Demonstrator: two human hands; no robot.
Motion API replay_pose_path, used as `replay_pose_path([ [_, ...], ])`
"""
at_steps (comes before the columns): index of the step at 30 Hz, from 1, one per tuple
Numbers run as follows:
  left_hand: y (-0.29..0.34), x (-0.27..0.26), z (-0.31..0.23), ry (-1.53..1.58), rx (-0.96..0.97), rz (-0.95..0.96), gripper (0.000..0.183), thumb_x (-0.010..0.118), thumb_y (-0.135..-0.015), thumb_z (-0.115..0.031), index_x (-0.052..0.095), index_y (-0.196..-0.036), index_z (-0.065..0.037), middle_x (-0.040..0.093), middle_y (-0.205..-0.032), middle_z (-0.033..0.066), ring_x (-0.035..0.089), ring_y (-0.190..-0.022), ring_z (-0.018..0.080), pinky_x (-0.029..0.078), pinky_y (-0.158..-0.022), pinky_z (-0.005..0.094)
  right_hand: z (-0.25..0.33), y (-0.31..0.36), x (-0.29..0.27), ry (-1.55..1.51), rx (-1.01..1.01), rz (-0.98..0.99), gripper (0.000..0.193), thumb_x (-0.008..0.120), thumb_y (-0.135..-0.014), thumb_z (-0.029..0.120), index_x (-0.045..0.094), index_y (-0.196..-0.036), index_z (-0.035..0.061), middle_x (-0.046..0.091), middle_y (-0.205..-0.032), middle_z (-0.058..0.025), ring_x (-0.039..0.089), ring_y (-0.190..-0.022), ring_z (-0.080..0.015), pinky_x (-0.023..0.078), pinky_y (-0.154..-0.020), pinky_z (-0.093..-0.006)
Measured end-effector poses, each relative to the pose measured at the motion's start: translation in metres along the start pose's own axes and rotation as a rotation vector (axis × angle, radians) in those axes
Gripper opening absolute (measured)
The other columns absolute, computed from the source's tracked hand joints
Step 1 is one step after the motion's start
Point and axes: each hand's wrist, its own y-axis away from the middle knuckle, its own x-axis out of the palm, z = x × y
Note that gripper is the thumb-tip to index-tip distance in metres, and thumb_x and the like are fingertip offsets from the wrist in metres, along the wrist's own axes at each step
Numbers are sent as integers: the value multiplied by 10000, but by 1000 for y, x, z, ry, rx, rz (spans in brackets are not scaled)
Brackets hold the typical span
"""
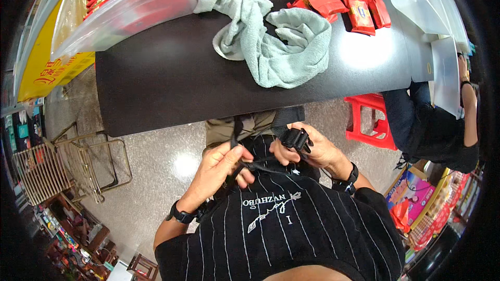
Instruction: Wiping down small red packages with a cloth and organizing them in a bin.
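Observation:
My left hand (221, 161) pinches a black strap (237, 130) at waist height, thumb against fingers. Close beside it, my right hand (320, 151) is closed around a black plastic buckle (296, 139), with wide webbing running up from it. Both hands are in front of my striped black shirt, just below the near edge of the dark table (156, 88). Between the hands, part of the strap crosses the shirt and blends into its black cloth. On the table lies a crumpled pale green towel (307, 54), apart from both hands.
Red packets (359, 13) are piled at the table's far right; a clear bin (130, 15) of more stands far left. A red stool (364, 119) and another person (432, 130) are at right. A folding metal chair (99, 161) stands at left.

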Motion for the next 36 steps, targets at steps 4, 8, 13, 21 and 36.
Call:
replay_pose_path([
  [4,-9,-3,16,-26,198,-154,349,421,-1058,-267,628,-973,2,668,-1038,104,635,-973,147,549,-711,241,-15,19,-24,21,40,-21,466,653,-899,482,552,-1051,52,462,-612,2,564,-687,-197,449,-750,-345],
  [8,-8,-4,21,-131,256,-200,369,434,-1052,-291,644,-938,-10,674,-1008,104,646,-925,151,541,-700,243,-17,40,-39,55,144,-59,542,667,-865,516,561,-1087,34,496,-627,-2,566,-694,-185,443,-686,-331],
  [13,5,-12,18,-69,41,-240,387,444,-1044,-341,634,-930,-23,676,-977,132,653,-824,152,516,-562,229,-15,65,-63,17,215,56,488,664,-887,487,571,-1021,28,556,-671,-17,559,-720,-167,438,-714,-327],
  [21,6,2,42,413,1,-260,378,394,-1056,-370,545,-963,-37,665,-940,163,686,-907,260,571,-833,397,-35,95,-87,-121,223,88,522,657,-905,460,544,-1264,98,580,-708,-58,611,-808,-247,478,-812,-445],
  [36,-77,34,2,-138,-380,501,226,491,-924,-194,491,-1124,-90,370,-695,-75,332,-560,23,270,-461,187,24,19,-22,610,-139,-151,252,444,-842,-32,535,-1072,15,613,-894,-28,574,-724,-86,489,-646,-253],
])
